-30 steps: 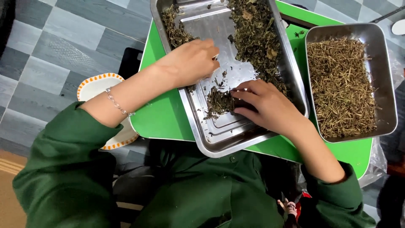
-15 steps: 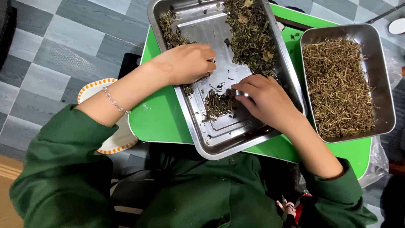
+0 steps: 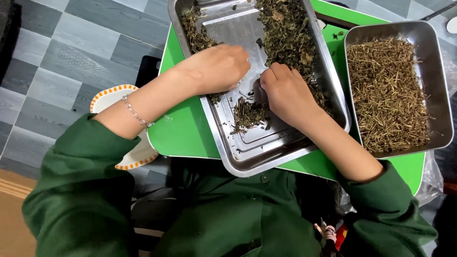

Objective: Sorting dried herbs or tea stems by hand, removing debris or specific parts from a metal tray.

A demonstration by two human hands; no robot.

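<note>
**A:** How much of the sorting looks finished?

**B:** A fair share, I'd judge. The smaller rectangular steel tray [image 3: 440, 85] on the right of the bright green counter [image 3: 183, 128] is filled nearly edge to edge with pale, straw-coloured dry stems [image 3: 385, 95].

**A:** And what's left?

**B:** The large rectangular steel tray [image 3: 266, 152] in the middle holds a thick heap of dark green dried leaves [image 3: 285, 33] along its far right side, and a thinner strip at its far left corner. The near half is mostly bare metal, apart from a small dark clump of leaves and twigs [image 3: 247, 114] lying between the two hands.

**A:** What are the hands doing?

**B:** The left hand [image 3: 216, 69] rests knuckles-up on the tray, fingers [image 3: 240, 59] curled under. I cannot tell whether they pinch anything. The right hand [image 3: 285, 95] is bent the same way just beside the heap, its fingertips hidden against the tray floor, so its grip is unclear too.

**A:** So, midway?

**B:** Roughly, it seems. Plenty of the heap remains unpicked.
</note>
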